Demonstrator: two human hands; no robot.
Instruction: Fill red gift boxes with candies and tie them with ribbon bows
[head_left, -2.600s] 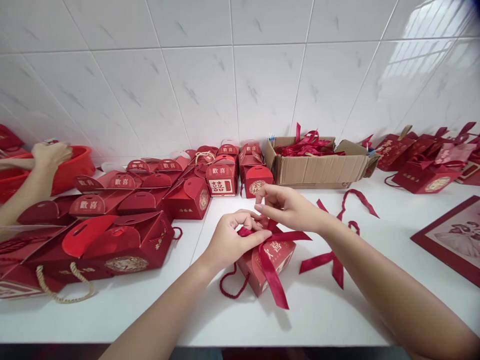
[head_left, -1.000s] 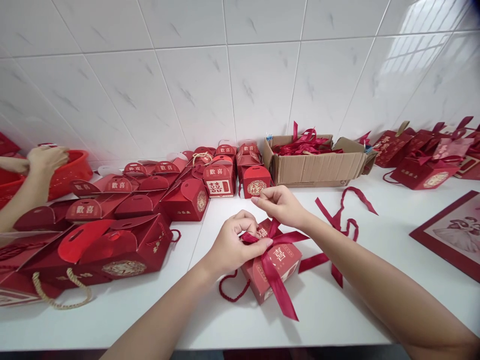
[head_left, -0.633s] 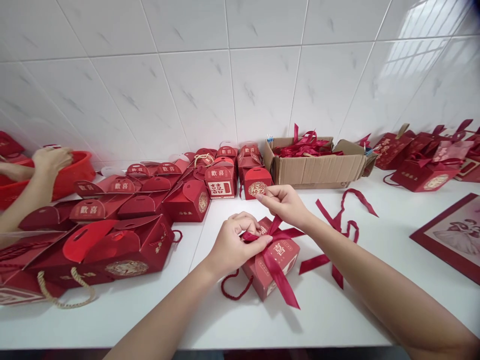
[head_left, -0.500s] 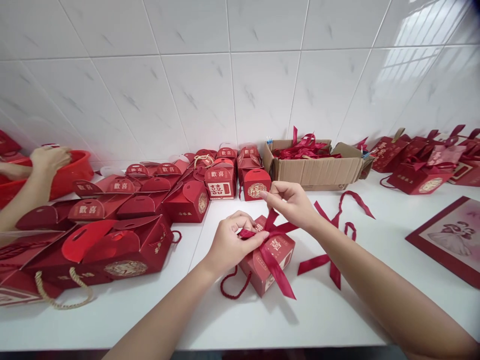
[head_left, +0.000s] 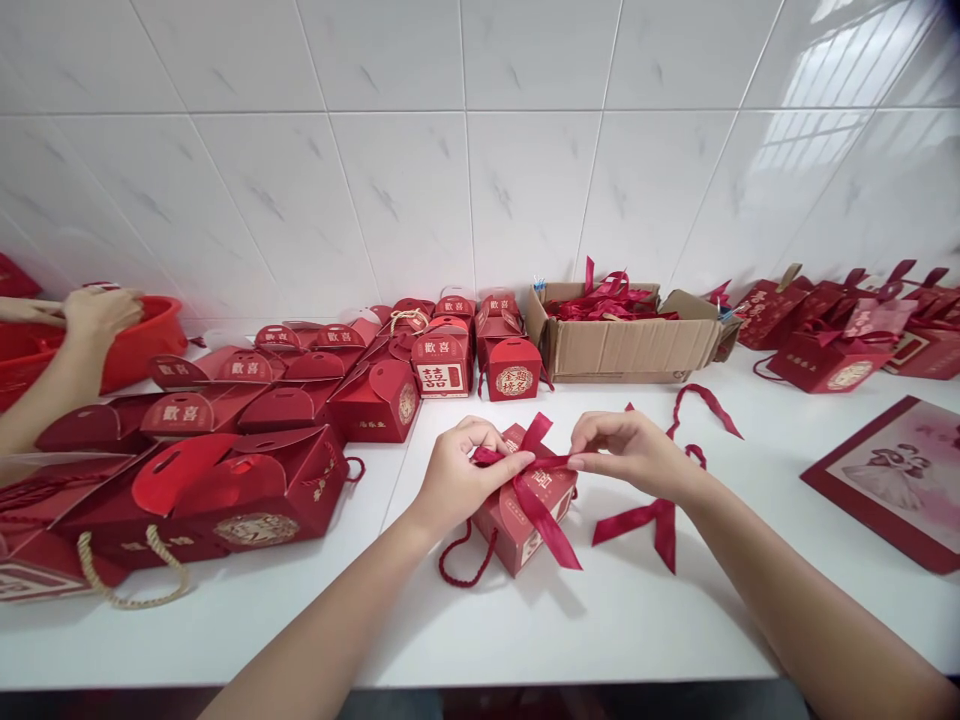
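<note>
A small red gift box (head_left: 514, 530) with a dark red cord handle stands on the white table in front of me. On its top lies a dark red ribbon (head_left: 547, 520) with a loop and loose tails. My left hand (head_left: 469, 465) pinches the ribbon at the box's top left, thumb on the crossing. Off the box's right side, my right hand (head_left: 626, 450) pinches a ribbon end between thumb and fingers and holds it out to the right. A loose ribbon (head_left: 637, 520) lies on the table beneath and beside my right hand.
Rows of red gift boxes (head_left: 255, 500) fill the left. Behind stands a cardboard box (head_left: 630, 345) of ribbons. More gift boxes (head_left: 832, 360) and a picture card (head_left: 892, 475) are at the right. Another person's hand (head_left: 101, 310) is at a red basin (head_left: 161, 345) far left.
My right hand has moved down and to the right, and now holds the ribbon end out sideways. The gift box has shifted slightly left.
</note>
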